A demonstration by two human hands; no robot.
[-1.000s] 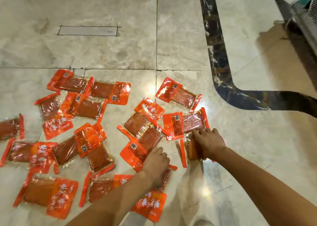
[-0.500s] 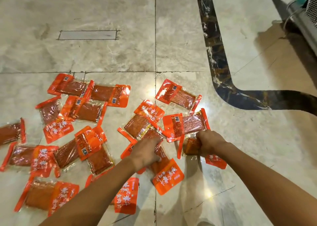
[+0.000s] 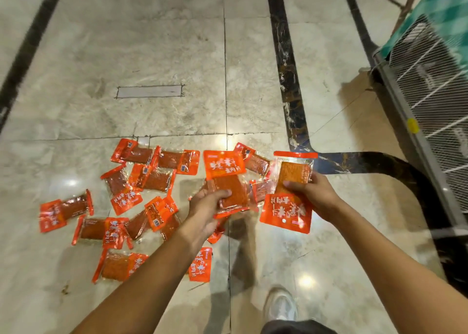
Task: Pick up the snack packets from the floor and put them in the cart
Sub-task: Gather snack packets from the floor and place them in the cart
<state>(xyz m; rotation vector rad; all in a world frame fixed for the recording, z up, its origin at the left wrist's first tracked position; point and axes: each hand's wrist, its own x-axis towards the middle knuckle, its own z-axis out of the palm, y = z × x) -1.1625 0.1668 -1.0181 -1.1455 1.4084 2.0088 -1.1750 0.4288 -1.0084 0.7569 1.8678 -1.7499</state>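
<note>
Several orange snack packets (image 3: pixel 149 176) lie scattered on the marble floor, mostly left of centre. My left hand (image 3: pixel 205 207) grips a small stack of packets (image 3: pixel 225 179), lifted off the floor. My right hand (image 3: pixel 316 194) holds another packet (image 3: pixel 291 189) up by its middle, its printed end hanging down. The wire cart (image 3: pixel 430 100) stands at the right edge, a little beyond my right hand.
A dark marble inlay band (image 3: pixel 286 80) curves across the floor between the packets and the cart. My white shoe (image 3: pixel 279 306) shows at the bottom. A green checked cloth (image 3: pixel 445 9) sits above the cart at top right.
Both hands rose from the floor with packets gripped in them. The view lifted and swung right, bringing the cart further into sight.
</note>
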